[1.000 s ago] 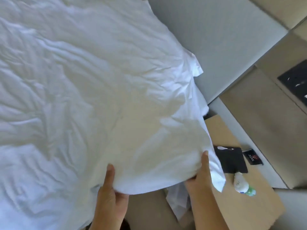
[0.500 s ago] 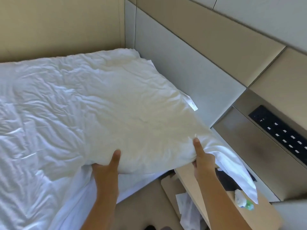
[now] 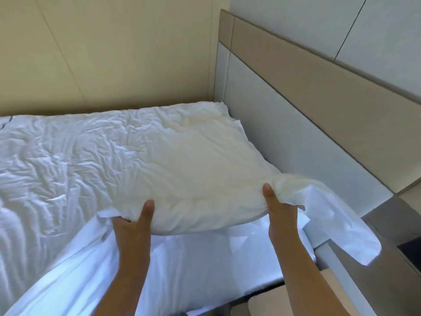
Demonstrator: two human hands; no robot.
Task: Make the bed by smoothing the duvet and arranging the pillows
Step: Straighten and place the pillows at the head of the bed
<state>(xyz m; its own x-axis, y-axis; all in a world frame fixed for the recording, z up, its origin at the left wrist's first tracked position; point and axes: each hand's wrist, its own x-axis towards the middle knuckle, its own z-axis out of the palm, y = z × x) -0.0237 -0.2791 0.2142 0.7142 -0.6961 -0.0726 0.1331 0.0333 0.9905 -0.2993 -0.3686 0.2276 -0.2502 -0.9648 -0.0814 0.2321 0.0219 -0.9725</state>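
Beside headboard [image 3: 284, 124], both thumbs-up hands [image 3: 134, 222] [image 3: 279, 210] grip pillow [image 3: 193, 160]

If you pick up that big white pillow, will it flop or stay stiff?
Probably floppy: the pillow bunches where the left hand and right hand grip its near edge. Likely light for its size, since it looks puffy. Its loose case end hangs limp, so it would probably dangle.
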